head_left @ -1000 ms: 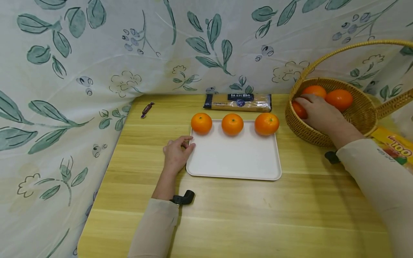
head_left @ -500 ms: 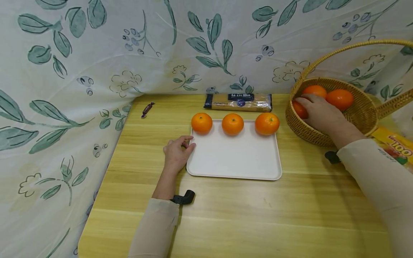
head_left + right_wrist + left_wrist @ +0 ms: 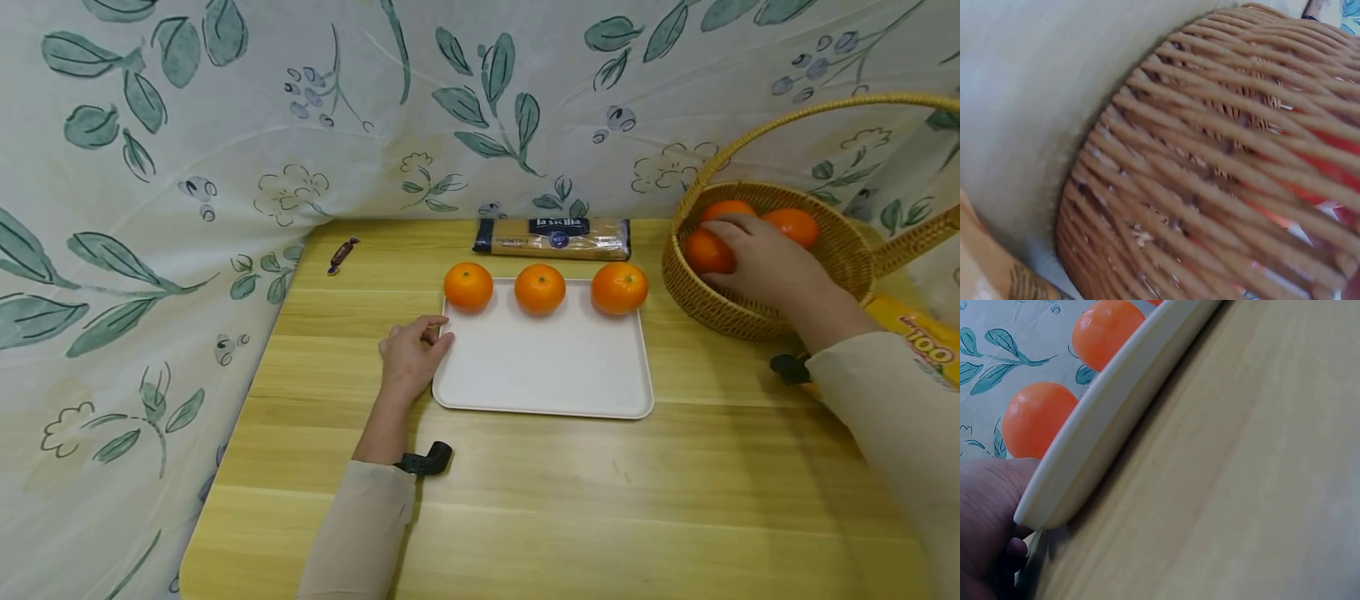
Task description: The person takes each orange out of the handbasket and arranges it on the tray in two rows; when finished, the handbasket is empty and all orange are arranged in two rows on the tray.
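Note:
A white rectangular tray [image 3: 543, 367] lies on the wooden table, with three oranges [image 3: 540, 290] in a row along its far edge. At the tray's left side, my left hand [image 3: 411, 354] pinches the rim; the left wrist view shows the thumb against the tray's corner [image 3: 1054, 494]. Inside the wicker basket [image 3: 686, 296] at the right, my right hand [image 3: 768, 262] grips a red tomato [image 3: 707, 252]. Two more red-orange tomatoes [image 3: 797, 227] sit behind that hand. The right wrist view shows mostly basket weave [image 3: 1197, 169], which largely hides the fingers and the fruit.
A spaghetti packet [image 3: 555, 239] lies behind the tray by the patterned cloth. A small wrapped candy [image 3: 343, 256] is at the far left. Right of the basket lies a yellow package [image 3: 926, 337], partly behind the right sleeve. The basket's tall handle [image 3: 825, 104] arches above it.
My right hand has shifted slightly right inside the basket, and the tomato at its fingers has moved with it and shows more. The left hand and the tray look unchanged.

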The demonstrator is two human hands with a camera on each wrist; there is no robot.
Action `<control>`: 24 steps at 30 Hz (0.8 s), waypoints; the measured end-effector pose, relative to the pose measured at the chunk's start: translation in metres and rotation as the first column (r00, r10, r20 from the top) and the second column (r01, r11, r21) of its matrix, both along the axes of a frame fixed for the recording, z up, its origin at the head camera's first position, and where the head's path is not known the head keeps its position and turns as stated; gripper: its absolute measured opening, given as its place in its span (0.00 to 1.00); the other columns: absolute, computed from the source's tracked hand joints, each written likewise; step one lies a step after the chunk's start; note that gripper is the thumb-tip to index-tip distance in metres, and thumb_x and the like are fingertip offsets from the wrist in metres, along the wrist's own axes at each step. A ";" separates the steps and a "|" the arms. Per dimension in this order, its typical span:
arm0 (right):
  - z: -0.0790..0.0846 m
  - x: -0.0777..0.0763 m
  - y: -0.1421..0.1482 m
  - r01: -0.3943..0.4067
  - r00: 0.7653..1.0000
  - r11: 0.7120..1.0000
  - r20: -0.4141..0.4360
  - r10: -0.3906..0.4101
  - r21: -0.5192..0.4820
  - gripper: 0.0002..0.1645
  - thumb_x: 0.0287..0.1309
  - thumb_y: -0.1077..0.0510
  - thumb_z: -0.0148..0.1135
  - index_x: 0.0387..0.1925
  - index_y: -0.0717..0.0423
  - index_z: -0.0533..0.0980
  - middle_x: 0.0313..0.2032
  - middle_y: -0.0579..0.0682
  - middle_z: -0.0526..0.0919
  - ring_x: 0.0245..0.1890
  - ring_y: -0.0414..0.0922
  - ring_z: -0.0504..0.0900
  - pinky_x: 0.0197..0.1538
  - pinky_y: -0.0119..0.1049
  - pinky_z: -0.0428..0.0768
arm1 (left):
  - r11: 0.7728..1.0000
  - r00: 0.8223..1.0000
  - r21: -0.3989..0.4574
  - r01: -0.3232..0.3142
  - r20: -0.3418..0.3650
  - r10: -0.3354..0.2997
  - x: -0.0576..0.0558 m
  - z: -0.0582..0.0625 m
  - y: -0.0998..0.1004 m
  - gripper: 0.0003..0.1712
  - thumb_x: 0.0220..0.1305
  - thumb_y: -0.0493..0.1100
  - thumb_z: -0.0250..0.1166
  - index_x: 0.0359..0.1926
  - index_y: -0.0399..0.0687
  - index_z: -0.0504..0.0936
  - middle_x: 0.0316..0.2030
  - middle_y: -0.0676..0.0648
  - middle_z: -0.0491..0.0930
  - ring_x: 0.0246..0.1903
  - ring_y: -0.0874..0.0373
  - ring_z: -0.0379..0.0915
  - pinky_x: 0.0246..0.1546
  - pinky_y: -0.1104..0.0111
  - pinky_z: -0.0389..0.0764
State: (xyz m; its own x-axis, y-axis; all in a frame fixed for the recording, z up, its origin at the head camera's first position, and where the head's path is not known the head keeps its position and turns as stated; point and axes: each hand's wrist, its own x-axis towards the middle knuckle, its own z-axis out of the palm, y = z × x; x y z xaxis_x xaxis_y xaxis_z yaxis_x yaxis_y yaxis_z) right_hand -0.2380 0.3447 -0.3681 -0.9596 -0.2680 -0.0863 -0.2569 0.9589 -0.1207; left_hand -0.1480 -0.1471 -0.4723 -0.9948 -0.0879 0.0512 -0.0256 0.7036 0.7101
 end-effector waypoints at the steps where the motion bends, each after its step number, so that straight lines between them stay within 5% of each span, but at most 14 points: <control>1: 0.001 0.000 0.001 0.005 1.000 1.000 -0.004 -0.005 -0.002 0.49 0.59 0.52 0.72 0.76 0.56 0.58 0.75 0.68 0.55 0.67 0.76 0.62 0.61 0.77 0.63 | 1.000 1.000 0.000 0.000 -0.001 0.000 0.000 0.000 0.000 0.16 0.67 0.50 0.70 0.54 0.55 0.86 0.32 0.49 0.83 0.37 0.50 0.67 0.53 0.53 0.56; 15: 0.016 0.015 0.007 0.007 0.995 0.999 -0.102 -0.013 -0.052 0.51 0.55 0.55 0.75 0.75 0.59 0.59 0.71 0.72 0.60 0.63 0.75 0.64 0.59 0.77 0.65 | 1.000 1.000 0.010 0.002 -0.007 -0.002 0.000 -0.001 -0.001 0.16 0.66 0.50 0.70 0.54 0.55 0.87 0.31 0.50 0.82 0.36 0.50 0.67 0.52 0.54 0.56; 24: 0.031 0.029 0.000 -0.058 0.980 0.995 -0.196 0.041 -0.077 0.51 0.50 0.57 0.80 0.72 0.62 0.64 0.69 0.71 0.63 0.60 0.74 0.68 0.57 0.73 0.71 | 1.000 1.000 0.013 0.007 -0.021 -0.007 0.000 -0.002 -0.002 0.16 0.66 0.50 0.70 0.53 0.55 0.87 0.31 0.50 0.82 0.36 0.50 0.67 0.53 0.53 0.56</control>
